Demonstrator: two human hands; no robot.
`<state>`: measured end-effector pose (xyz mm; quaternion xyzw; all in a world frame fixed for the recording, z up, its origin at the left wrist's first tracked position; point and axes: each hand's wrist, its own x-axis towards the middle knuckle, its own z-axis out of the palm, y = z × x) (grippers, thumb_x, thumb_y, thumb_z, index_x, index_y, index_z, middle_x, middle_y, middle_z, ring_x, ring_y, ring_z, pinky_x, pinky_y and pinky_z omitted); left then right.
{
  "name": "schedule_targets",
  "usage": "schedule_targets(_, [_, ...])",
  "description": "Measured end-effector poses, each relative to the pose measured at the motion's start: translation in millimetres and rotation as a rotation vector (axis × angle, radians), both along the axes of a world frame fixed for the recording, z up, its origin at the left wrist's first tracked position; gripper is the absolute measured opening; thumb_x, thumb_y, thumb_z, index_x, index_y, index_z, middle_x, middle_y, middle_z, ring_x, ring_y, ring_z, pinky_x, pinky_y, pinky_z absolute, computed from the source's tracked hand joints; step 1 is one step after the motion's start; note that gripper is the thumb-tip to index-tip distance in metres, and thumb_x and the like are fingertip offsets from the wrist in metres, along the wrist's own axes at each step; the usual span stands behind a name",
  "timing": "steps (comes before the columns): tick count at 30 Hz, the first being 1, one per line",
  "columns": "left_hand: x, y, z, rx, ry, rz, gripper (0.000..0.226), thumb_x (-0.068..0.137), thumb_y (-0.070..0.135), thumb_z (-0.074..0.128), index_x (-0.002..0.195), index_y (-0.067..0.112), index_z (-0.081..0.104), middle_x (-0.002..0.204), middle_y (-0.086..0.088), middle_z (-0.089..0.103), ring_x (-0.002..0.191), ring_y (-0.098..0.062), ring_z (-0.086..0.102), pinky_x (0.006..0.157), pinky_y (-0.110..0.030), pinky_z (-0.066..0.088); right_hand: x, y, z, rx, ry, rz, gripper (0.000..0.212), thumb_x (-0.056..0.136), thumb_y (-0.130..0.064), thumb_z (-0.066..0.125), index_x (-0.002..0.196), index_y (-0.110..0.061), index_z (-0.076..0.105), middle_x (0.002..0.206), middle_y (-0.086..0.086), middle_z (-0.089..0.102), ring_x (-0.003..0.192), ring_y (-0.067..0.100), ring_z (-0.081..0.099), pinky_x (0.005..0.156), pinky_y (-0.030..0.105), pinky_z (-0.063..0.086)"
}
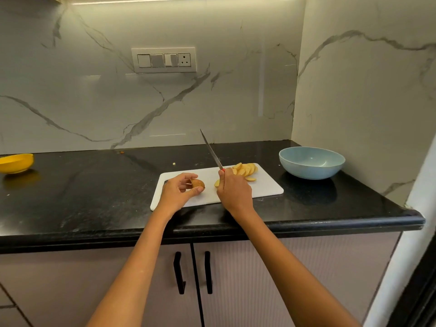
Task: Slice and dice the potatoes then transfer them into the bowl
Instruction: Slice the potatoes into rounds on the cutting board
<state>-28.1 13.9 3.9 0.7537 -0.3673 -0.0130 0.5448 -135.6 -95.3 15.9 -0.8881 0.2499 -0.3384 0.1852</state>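
A white cutting board (264,187) lies on the black counter. My left hand (175,193) pinches a brown potato piece (198,184) on the board between thumb and fingers. My right hand (233,191) grips a knife (211,149) by its handle, with the blade raised and pointing up and away to the left. A fan of yellow potato slices (245,171) lies at the board's far right part. One more slice (216,183) peeks out beside my right hand. The light blue bowl (311,162) stands to the right of the board, and it looks empty.
A yellow bowl (15,162) sits at the far left of the counter (94,185). A small potato scrap (174,164) lies behind the board. Marble walls close off the back and the right side. Cabinet doors with black handles (179,272) are below the counter edge.
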Motion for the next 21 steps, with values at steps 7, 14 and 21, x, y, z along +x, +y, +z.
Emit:
schedule_targets(7, [3.2,-0.4,-1.9,-0.023,0.033,0.030,0.043,0.071,0.007,0.077,0.112,0.010,0.063,0.108,-0.006,0.066,0.099,-0.017,0.061,0.093,-0.028,0.046,-29.4,29.6,5.7,0.081,0.274,0.025,0.031,0.100,-0.022,0.034,0.118,-0.009,0.056,0.113,0.010,0.060,0.102,0.025,0.057,0.073,0.029,0.036])
schedule_targets(14, [0.7,-0.8,-1.5,-0.051,0.076,0.029,0.047,0.071,0.011,0.078,0.116,0.009,0.063,0.110,-0.009,0.066,0.100,-0.017,0.061,0.090,-0.026,0.046,-31.9,46.9,12.4,0.148,0.410,0.022,0.030,0.097,-0.020,0.041,0.121,-0.009,0.055,0.118,0.009,0.057,0.107,0.024,0.056,0.081,0.030,0.043])
schedule_targets(21, [3.2,-1.0,-2.3,-0.049,0.098,0.044,0.049,0.068,0.011,0.080,0.114,0.008,0.063,0.110,-0.012,0.067,0.103,-0.021,0.062,0.093,-0.030,0.048,-32.1,50.5,17.3,0.186,0.447,0.007,0.030,0.097,-0.023,0.044,0.122,-0.009,0.053,0.120,0.008,0.057,0.109,0.023,0.055,0.085,0.030,0.043])
